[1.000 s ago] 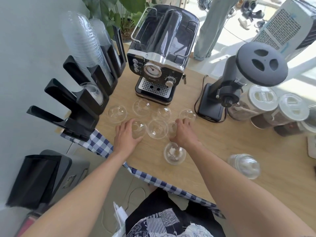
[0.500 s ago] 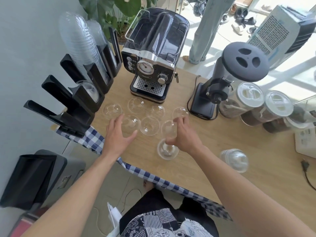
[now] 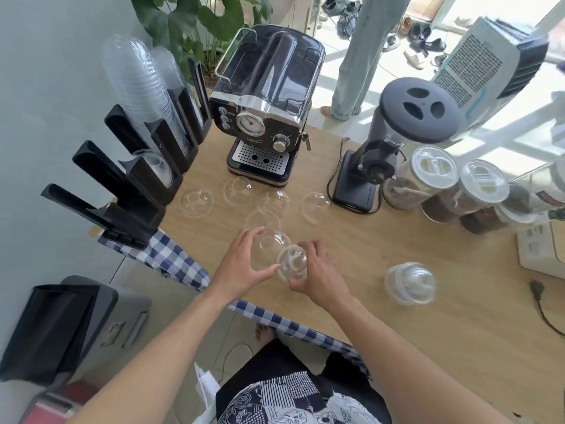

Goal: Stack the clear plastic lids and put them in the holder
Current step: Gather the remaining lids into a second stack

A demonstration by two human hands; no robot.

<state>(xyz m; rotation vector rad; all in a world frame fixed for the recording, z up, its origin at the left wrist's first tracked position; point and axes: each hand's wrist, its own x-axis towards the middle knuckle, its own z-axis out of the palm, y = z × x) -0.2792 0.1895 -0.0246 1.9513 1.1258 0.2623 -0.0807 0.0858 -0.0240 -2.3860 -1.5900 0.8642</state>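
My left hand point(image 3: 241, 264) grips a clear dome lid point(image 3: 270, 247) just above the wooden counter point(image 3: 382, 264). My right hand point(image 3: 316, 275) holds a second clear lid point(image 3: 292, 261), tilted, its edge against the left one. Several more clear lids lie loose on the counter, among them ones at the left point(image 3: 195, 202), the middle point(image 3: 262, 220) and the right point(image 3: 315, 207). A short stack of lids point(image 3: 409, 283) lies on its side to the right. The black lid holder point(image 3: 143, 179) stands at the left with a tall stack of lids point(image 3: 143, 90) in a far slot.
An espresso machine point(image 3: 266, 108) and a black grinder point(image 3: 394, 142) stand at the back of the counter. Lidded jars point(image 3: 428, 175) sit at the right. A checked cloth point(image 3: 171, 258) hangs over the near edge. A person's legs point(image 3: 357, 56) stand beyond the counter.
Both hands lifted a lid each from the cluster and drew them toward me and together. The view shifted slightly.
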